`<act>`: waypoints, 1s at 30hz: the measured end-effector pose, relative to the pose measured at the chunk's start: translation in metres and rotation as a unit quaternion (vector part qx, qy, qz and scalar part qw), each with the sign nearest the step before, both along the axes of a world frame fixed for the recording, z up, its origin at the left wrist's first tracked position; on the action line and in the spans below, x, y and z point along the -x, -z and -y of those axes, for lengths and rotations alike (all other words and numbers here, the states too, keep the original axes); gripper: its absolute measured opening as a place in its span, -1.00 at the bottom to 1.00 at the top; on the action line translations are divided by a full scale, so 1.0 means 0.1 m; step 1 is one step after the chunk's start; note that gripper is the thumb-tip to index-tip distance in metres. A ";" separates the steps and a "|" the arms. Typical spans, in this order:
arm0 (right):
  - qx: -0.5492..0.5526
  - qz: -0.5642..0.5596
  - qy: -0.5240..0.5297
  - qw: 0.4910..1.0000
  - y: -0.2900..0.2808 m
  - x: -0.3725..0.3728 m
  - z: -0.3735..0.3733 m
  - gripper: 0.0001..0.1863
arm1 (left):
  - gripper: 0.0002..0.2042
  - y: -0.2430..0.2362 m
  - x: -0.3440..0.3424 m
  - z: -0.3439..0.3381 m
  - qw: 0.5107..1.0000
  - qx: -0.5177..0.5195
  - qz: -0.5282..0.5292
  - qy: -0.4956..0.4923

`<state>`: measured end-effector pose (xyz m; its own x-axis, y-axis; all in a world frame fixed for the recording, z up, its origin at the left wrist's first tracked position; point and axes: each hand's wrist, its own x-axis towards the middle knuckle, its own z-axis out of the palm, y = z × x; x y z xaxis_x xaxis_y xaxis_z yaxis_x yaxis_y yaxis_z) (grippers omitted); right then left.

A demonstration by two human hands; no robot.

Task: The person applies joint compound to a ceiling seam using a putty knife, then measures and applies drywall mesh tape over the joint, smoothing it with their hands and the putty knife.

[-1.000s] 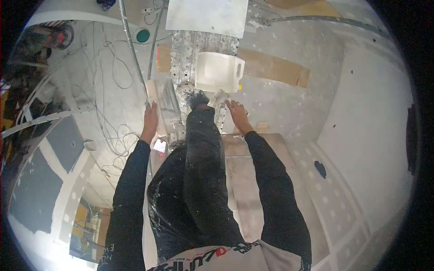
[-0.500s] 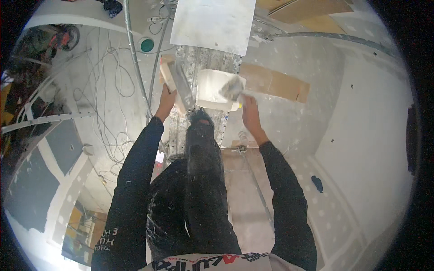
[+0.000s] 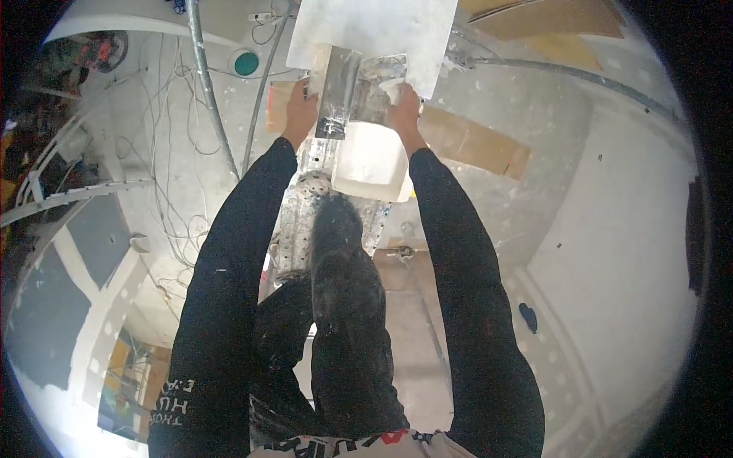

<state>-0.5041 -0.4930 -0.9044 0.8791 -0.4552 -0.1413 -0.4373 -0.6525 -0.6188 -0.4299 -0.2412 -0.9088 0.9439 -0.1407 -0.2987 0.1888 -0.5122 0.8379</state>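
Observation:
My left hand (image 3: pixel 302 108) is closed around a long taping knife with a wide metal blade (image 3: pixel 340 85), held slanted in front of a white sheet. Close beside it, my right hand (image 3: pixel 403 107) grips a smaller putty knife (image 3: pixel 372 99) with a grey, smeared metal blade. Its blade is next to the left blade; whether the two touch I cannot tell. A pale patch shows at the right fingers, perhaps the handle or some compound. Just below both tools stands an open white bucket (image 3: pixel 370 172) with pale, whitish insides.
My bent leg is next to the bucket, over a perforated metal platform (image 3: pixel 294 237). A white sheet (image 3: pixel 374 27) lies beyond. Metal poles (image 3: pixel 208 84) rise at left, with loose cables (image 3: pixel 179 137) on the floor. Cardboard (image 3: pixel 477 141) lies at right. A green-topped tub (image 3: pixel 246 63) stands back left.
Both hands have moved forward and closer together. The putty knife has come up from over the bucket to beside the taping knife, which has swung inward toward the white sheet.

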 end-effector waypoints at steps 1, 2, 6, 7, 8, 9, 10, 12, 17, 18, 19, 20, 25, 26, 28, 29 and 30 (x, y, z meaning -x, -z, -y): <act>-0.002 0.013 -0.009 1.000 -0.08 0.03 0.09 -0.45 | -0.56 0.01 -0.02 0.11 0.999 -0.003 0.036 -0.010; -0.012 0.008 -0.013 1.000 -0.18 0.17 0.15 -0.46 | -0.56 0.00 -0.01 0.21 0.999 0.007 0.032 -0.014; -0.252 -0.117 0.019 0.960 -1.06 1.22 -0.34 -0.43 | -0.58 0.07 -0.13 0.02 0.998 0.030 -0.001 -0.055; -0.217 -0.203 -0.034 0.954 -1.39 1.53 -0.41 -0.52 | -0.57 0.11 -0.13 0.01 0.997 0.006 -0.008 -0.076; -0.231 -0.243 -0.043 0.941 -1.76 1.89 -0.39 -0.59 | -0.57 0.12 -0.12 0.13 0.997 0.018 -0.010 -0.080; -0.253 -0.247 -0.069 0.933 -1.99 2.40 -0.22 -0.61 | -0.53 0.10 -0.11 0.39 0.995 0.042 -0.049 -0.077; -0.214 -0.300 -0.102 0.924 -2.29 2.85 -0.10 -0.61 | -0.50 0.08 -0.11 0.60 0.992 0.062 -0.088 -0.071; -0.457 -0.336 0.065 0.821 -2.86 3.49 -0.29 -0.63 | -0.45 0.30 -0.28 0.36 0.995 0.082 -0.033 -0.044; -0.602 -0.395 0.179 0.670 -4.53 3.67 -0.31 -0.68 | -0.17 0.16 0.31 0.16 0.993 -0.078 -0.071 0.056; -0.615 -0.418 0.168 0.647 -4.79 3.57 -0.31 -0.68 | -0.17 0.08 0.47 -0.11 0.995 -0.041 -0.067 0.066; -0.626 -0.441 0.105 0.634 -4.94 3.60 -0.28 -0.67 | -0.18 -0.07 0.62 -0.37 0.992 -0.046 -0.088 0.079; -0.631 -0.462 0.042 0.621 -5.09 3.64 -0.25 -0.66 | -0.22 -0.27 0.87 -0.63 0.996 0.000 -0.049 0.073; -0.658 -0.492 -0.129 0.556 -5.27 3.49 -0.49 -0.52 | -0.27 -1.89 2.30 -2.21 0.980 -0.123 -0.127 0.090; -0.546 -0.468 -0.111 0.687 -5.44 3.27 -0.70 -0.48 | -0.25 -2.32 2.73 -2.43 0.941 -0.279 -0.188 0.044; -0.375 -0.304 -0.112 0.869 -5.58 3.40 -0.79 -0.38 | -0.36 -3.32 3.04 -2.45 0.936 -0.215 -0.276 0.037; -0.379 -0.274 -0.131 0.874 -5.44 3.42 -0.88 -0.38 | -0.44 -3.57 3.13 -2.99 0.932 -0.114 -0.328 0.106; -0.386 -0.275 -0.137 0.870 -5.26 3.40 -0.96 -0.40 | -0.54 -3.76 3.37 -3.28 0.965 -0.109 -0.230 0.054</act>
<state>-0.8445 -0.3966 -0.3786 0.6423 0.1773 -0.7456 -0.6994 -0.2623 -0.6649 -0.7672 0.0867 -0.5328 0.6871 -0.1178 -0.7169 0.4510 -0.7044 0.5480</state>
